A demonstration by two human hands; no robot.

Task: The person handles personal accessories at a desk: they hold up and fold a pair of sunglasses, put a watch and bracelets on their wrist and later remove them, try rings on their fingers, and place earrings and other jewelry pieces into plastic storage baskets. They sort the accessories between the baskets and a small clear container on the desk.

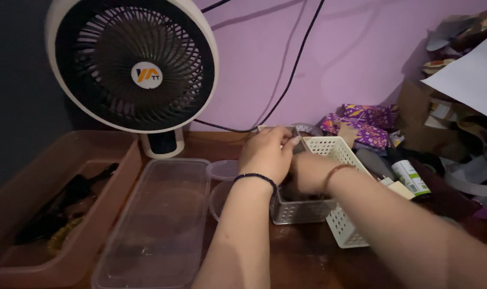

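Note:
My left hand (267, 152), with a dark bead bracelet on the wrist, hovers over a small white perforated basket (299, 211) and pinches something small at its far rim; what it is cannot be made out. My right hand (307, 172), a thin band on its wrist, reaches down into that same basket, its fingers hidden behind the left hand. A larger white perforated basket (342, 225) sits right beside it on the right.
A clear long plastic box (158, 225) and two round clear lids (223, 170) lie left of the baskets. A brown tray (101, 171) with dark items is far left. A white fan (134, 64) stands behind. Purple wrappers (364, 123), a green-labelled bottle (411, 178) and papers crowd the right.

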